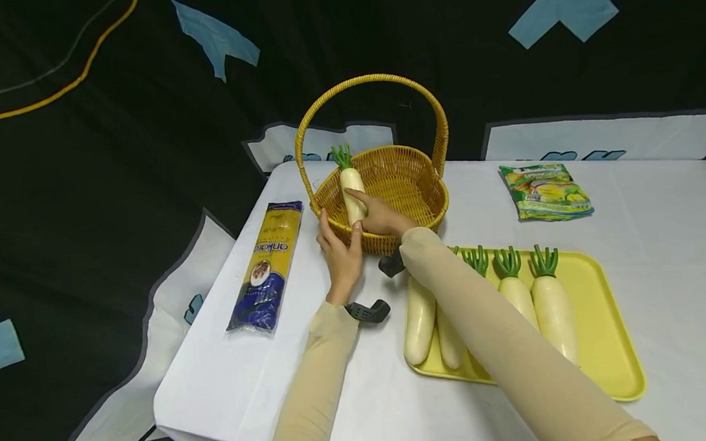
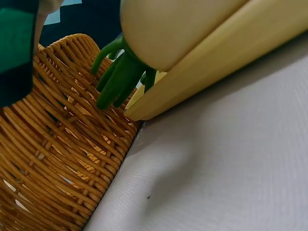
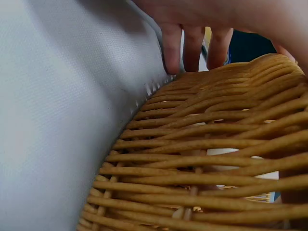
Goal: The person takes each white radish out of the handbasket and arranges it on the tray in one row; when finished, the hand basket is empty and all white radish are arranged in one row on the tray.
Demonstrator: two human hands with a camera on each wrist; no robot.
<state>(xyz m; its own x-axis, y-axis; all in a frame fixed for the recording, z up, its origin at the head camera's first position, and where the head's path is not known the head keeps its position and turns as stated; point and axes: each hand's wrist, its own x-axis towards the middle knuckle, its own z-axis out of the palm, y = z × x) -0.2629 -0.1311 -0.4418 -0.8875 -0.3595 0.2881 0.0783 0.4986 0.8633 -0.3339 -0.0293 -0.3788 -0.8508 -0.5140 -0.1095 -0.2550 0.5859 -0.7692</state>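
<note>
In the head view, a white radish (image 1: 351, 179) with short green stems stands in the left part of the yellow wicker basket (image 1: 401, 169), its stems above the rim. My right hand (image 1: 383, 216) reaches over the near rim and grips this radish from the right, index finger across it. Against the basket's near left side lies my left hand (image 1: 341, 254), fingers fairly straight. The right wrist view has fingers (image 3: 192, 48) touching the woven wall (image 3: 202, 144). Several more white radishes (image 1: 554, 312) lie on a yellow tray (image 1: 607, 339), partly hidden by my right forearm.
A yellow and blue packet (image 1: 266, 264) lies left of the basket. Toward the back right is a green packet (image 1: 546, 193). The basket's tall handle (image 1: 374, 79) arches over its opening. White cloth covers the table (image 1: 217, 387), whose edge runs along the left.
</note>
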